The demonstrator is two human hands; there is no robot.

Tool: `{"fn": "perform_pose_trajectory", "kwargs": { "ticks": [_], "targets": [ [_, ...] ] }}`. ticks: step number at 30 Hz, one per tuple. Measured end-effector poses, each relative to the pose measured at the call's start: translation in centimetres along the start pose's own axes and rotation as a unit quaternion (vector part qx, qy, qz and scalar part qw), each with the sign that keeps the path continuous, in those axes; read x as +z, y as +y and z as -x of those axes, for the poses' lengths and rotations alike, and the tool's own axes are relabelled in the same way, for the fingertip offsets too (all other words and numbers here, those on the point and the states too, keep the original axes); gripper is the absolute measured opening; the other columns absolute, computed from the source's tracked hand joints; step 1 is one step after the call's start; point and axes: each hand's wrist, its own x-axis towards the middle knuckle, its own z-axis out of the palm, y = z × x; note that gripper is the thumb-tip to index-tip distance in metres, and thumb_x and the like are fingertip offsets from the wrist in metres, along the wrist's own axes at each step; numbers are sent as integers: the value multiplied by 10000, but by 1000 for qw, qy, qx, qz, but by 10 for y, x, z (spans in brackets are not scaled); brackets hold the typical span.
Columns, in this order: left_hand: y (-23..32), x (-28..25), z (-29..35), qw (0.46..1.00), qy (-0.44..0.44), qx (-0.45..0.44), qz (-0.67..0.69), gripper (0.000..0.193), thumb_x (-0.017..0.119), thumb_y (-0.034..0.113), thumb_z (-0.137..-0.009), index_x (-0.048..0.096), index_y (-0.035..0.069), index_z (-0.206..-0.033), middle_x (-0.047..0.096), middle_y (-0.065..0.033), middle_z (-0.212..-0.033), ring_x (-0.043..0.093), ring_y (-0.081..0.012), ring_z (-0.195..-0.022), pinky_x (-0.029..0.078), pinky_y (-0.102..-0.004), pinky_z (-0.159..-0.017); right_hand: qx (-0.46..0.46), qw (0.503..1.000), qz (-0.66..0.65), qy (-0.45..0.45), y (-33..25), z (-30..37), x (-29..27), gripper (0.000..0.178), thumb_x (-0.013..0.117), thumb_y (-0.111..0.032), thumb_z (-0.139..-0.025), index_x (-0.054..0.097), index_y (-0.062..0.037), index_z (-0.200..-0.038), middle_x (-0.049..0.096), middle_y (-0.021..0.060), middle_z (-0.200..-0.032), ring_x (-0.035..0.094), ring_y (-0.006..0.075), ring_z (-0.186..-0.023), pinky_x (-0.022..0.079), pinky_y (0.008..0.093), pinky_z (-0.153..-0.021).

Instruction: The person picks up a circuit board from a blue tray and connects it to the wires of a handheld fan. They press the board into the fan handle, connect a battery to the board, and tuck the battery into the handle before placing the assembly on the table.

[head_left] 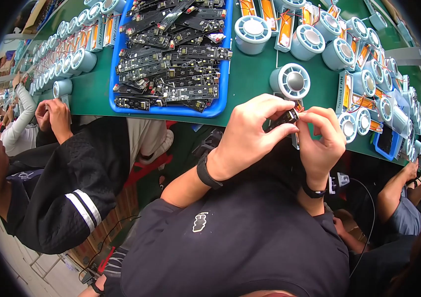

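My left hand (pixel 250 131) grips a small black circuit board (pixel 285 119) between thumb and fingers, over the table's front edge. Close against the board's right end, my right hand (pixel 323 138) has its thumb and fingertips pinched together. What they hold, if anything, is too small to make out. Just beyond my fingers is a light-blue fan unit (pixel 293 80) with its round grille facing up. Its lower body runs under my hands and is mostly hidden by them.
Left of my hands, a blue tray (pixel 228 69) is heaped with black circuit boards (pixel 190 92). Rows of fan units (pixel 339 53) with orange batteries stand on the green table (pixel 246 74) at right, and more at far left. A co-worker's hands (pixel 54 118) work at left.
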Motion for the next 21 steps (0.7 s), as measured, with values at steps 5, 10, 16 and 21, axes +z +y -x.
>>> {"fn": "perform_pose_trajectory", "kwargs": {
  "ticks": [5,10,16,21],
  "targets": [
    [-4,0,1,1000,-7,20,0,359,800,-14,-837,705,-26,-1183,718,-138,-1101,736,-207,-970,614,-311,-860,-57,997,48,3,-3,-5,-1,183,769,137,-758,725,6,-877,685,80,-894,590,126,-721,432,245,-576],
    [6,3,0,989,-15,-89,121,319,775,-16,-867,700,-31,-1177,720,-128,-1099,730,-195,-987,619,-312,-853,-16,997,-56,-53,6,-8,-6,171,767,133,-773,718,12,-883,686,86,-889,630,147,-766,439,246,-580],
    [0,3,3,992,-17,-60,105,304,764,-22,-874,692,-31,-1170,718,-121,-1087,727,-180,-978,622,-311,-844,-2,996,-75,-58,6,-5,-7,273,749,136,-801,667,5,-1025,690,82,-903,625,129,-788,432,232,-610],
    [-1,0,1,999,-40,-17,29,273,762,-25,-873,685,-40,-1135,711,-127,-1037,731,-190,-936,621,-311,-812,-3,995,-72,-63,10,-5,-9,448,758,128,-804,584,-13,-1192,688,65,-911,573,89,-746,417,221,-629]
  ]
}}
